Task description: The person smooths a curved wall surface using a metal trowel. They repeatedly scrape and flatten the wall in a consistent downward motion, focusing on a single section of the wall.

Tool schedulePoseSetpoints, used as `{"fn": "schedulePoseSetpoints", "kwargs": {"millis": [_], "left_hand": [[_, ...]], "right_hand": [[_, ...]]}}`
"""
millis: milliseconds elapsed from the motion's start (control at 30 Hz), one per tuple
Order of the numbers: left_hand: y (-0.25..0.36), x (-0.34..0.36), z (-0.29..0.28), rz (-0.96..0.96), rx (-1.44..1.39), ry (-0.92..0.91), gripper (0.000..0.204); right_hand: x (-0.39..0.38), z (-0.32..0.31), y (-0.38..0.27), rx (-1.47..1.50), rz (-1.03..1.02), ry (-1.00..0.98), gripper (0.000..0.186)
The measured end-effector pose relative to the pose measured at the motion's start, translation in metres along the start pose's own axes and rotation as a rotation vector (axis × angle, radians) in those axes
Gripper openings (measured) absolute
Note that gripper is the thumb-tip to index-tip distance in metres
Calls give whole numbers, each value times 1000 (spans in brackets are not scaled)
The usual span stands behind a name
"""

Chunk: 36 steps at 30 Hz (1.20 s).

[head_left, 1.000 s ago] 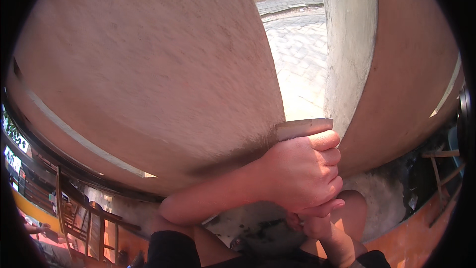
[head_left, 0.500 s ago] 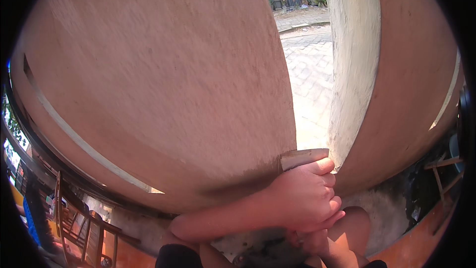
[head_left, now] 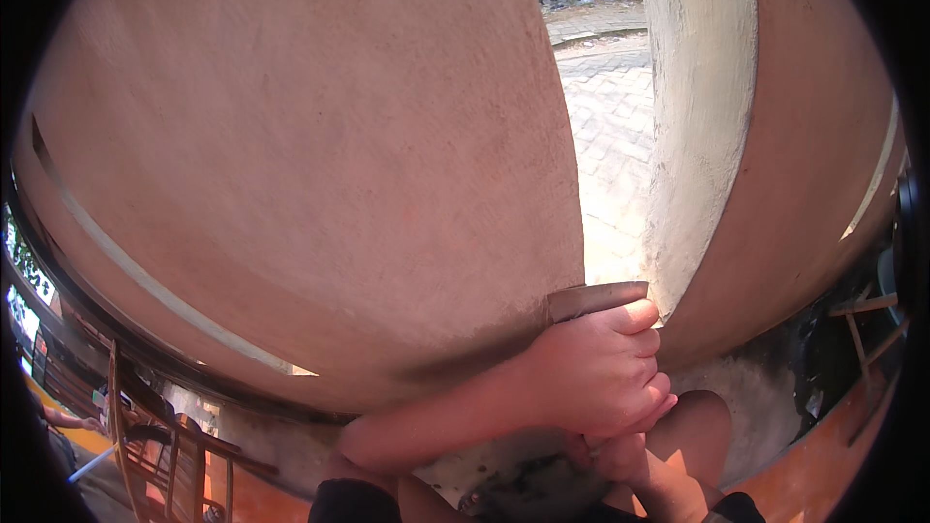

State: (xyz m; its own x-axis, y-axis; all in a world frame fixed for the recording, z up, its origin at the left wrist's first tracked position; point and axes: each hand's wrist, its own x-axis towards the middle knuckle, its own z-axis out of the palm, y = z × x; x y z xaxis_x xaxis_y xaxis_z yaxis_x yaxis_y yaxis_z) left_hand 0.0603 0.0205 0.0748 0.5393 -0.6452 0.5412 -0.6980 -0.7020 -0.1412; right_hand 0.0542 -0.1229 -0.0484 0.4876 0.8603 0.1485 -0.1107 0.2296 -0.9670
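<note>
My left hand point(head_left: 596, 378) is closed around a brown flat-ended tool point(head_left: 598, 298), which looks like a wooden float. Its top end pokes out above my knuckles. The tool rests against the edge of a rough reddish-brown plastered wall point(head_left: 320, 165), at the gap beside a pale rough column point(head_left: 697, 107). My right hand point(head_left: 620, 453) sits directly under the left with fingers curled. It is mostly hidden, so what it grips does not show. Both forearms come up from the lower edge.
Through the gap lies sunlit paved ground point(head_left: 610, 136) with plants at the far end. More reddish wall point(head_left: 823, 136) stands to the right of the column. Wooden scaffold pieces point(head_left: 165, 446) show at lower left, and wooden sticks point(head_left: 862, 329) at right.
My hands and the tool have sunk lower in the picture, and more of the wall and paving shows above them. The grip looks the same.
</note>
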Motion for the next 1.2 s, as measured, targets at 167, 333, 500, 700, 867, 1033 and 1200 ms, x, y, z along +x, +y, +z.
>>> {"fn": "schedulePoseSetpoints", "kwargs": {"millis": [167, 333, 500, 700, 867, 1033, 1200], "left_hand": [[-2, 18, -12, 21, -21, 24, 39], [1, 5, 1, 14, 10, -59, 38], [-4, 23, -27, -8, 20, -27, 38], [8, -1, -10, -35, 76, -83, 37], [-6, 23, -30, -50, 148, 67, 37], [4, -7, 8, -79, 67, -4, 39], [5, -13, -15, -129, 123, -11, 40]], "right_hand": [[-6, -7, 4, -18, -63, 6, 44], [-3, 7, 11, -25, -63, 89, 60], [9, 6, -34, 161, 36, -73, 65], [2, 8, -13, 153, 108, -34, 72], [17, -10, -37, 298, 51, -69, 75], [8, 6, 3, 242, 72, -10, 70], [8, -4, 7, 242, 6, -137, 67]]}}
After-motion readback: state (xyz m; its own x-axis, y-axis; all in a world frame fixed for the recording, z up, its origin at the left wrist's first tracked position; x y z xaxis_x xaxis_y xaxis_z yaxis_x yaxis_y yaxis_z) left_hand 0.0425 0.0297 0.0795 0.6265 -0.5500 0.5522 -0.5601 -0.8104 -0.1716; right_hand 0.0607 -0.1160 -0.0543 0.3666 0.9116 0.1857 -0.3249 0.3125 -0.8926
